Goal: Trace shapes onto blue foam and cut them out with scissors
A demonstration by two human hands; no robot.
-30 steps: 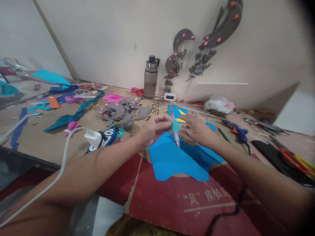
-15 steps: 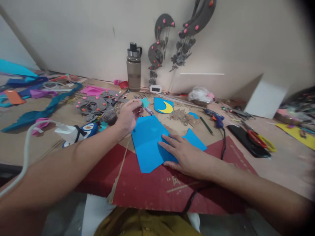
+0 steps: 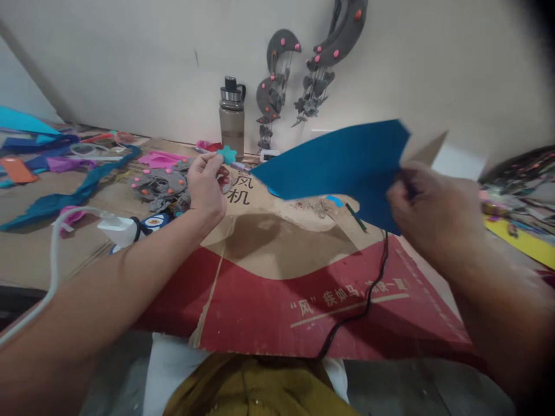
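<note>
My left hand [image 3: 210,179] is closed in a pinch on a teal star-shaped cutout [image 3: 228,154], just left of the water bottle's base. Beside those fingers is a slim purple stick-like piece [image 3: 240,167]; whether the hand touches it I cannot tell. My right hand [image 3: 433,202], blurred, grips a large blue sheet [image 3: 333,162] by its right end. The sheet is raised above the table, bent and tilted. It hides most of the blue piece behind it. A green pencil [image 3: 356,217] lies below the sheet's lower edge.
The grey bottle [image 3: 232,124] stands against the wall. Grey crescent decorations [image 3: 284,43] hang there. A plug with a white cable [image 3: 115,231] is at left, near grey felt pieces [image 3: 160,185]. A black cord [image 3: 368,300] crosses the red cardboard [image 3: 260,312].
My right hand has lifted the blue sheet off the cardboard, up and to the right. My left hand has moved slightly left and up with the teal star. Printed characters on the cardboard are now uncovered.
</note>
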